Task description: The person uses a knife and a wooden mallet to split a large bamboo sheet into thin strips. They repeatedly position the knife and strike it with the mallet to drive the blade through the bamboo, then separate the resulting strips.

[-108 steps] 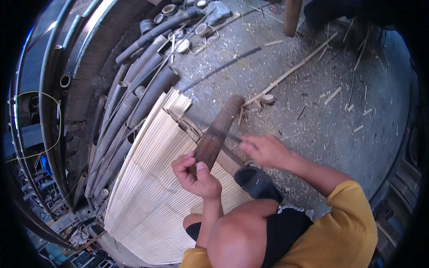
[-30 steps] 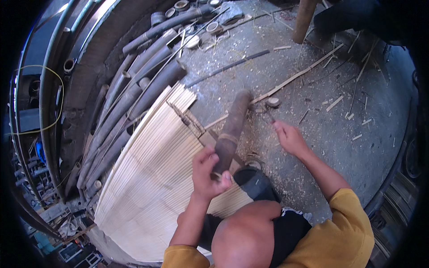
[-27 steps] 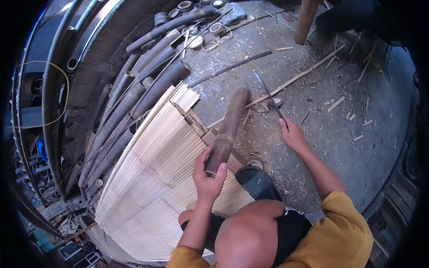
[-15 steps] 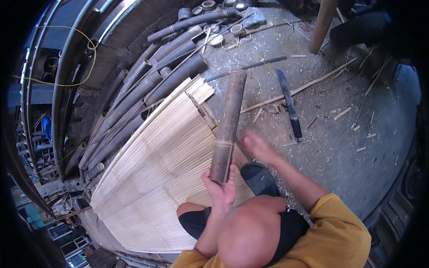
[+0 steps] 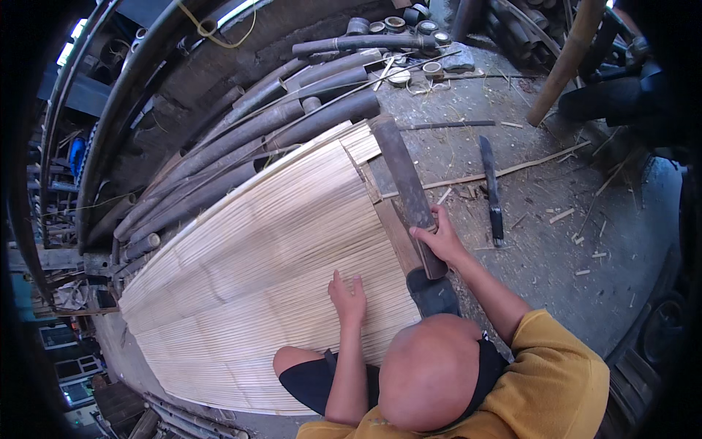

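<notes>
A dark brown bamboo pole section [image 5: 404, 175] with a ring-like node stands tilted over the right edge of the pale slats. My right hand [image 5: 444, 241] grips it near its lower end, thumb across the front. Left of it, my left hand [image 5: 348, 298] hovers over or rests on the slats, fingers apart, holding nothing. The wide sheet of thin pale bamboo slats [image 5: 256, 249] spreads under that hand. A wooden strip [image 5: 397, 230] runs along its right edge, partly behind the bamboo. Below the bamboo's end is a dark sandal [image 5: 436, 294].
On the concrete floor to the right lies a long knife [image 5: 491, 192] with a black handle. A thin split strip [image 5: 504, 173] and scattered chips surround it. Dark bamboo poles [image 5: 248, 139] line the far left. A slanted wooden post [image 5: 567, 69] stands at upper right.
The bamboo section has passed from my left hand to my right, and its top has swung left. My left hand has let go and moved left over the slats. The view has shifted slightly.
</notes>
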Demonstrator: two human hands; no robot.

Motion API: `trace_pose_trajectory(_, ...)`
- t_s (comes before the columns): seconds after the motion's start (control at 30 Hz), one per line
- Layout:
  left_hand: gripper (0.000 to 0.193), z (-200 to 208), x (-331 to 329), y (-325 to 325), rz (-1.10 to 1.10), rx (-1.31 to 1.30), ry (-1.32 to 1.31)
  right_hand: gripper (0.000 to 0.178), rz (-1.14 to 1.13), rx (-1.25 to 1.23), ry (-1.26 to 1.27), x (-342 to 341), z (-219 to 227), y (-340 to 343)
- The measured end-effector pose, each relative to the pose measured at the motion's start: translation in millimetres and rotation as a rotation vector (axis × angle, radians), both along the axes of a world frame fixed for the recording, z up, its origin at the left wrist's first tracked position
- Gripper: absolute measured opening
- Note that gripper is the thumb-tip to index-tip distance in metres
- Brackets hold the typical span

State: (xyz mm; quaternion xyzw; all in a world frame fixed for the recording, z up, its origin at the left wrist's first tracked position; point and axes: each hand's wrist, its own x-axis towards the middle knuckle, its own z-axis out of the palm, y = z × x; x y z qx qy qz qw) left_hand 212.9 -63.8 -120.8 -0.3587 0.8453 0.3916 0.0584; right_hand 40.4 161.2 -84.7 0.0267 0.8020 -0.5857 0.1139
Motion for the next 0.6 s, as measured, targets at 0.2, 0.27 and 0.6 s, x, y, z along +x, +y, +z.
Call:
trace_pose_trajectory(0.2, 0.115, -28, 12, 42, -0.159, 0.000, -0.359, 0.070, 0.121, 0.003, -0.507, 36, 49, 40)
trace_pose_trajectory(0.27, 0.119, -38, 14, 43, -0.162, 0.006, -0.314, 0.075, 0.098, 0.209, -0.409, 56, 56, 66)
trace_pose_trajectory(0.6, 0.114, -42, 22, 39, -0.209, 0.093, -0.266, 0.070, -0.424, 0.705, -0.564, 380, 97, 289)
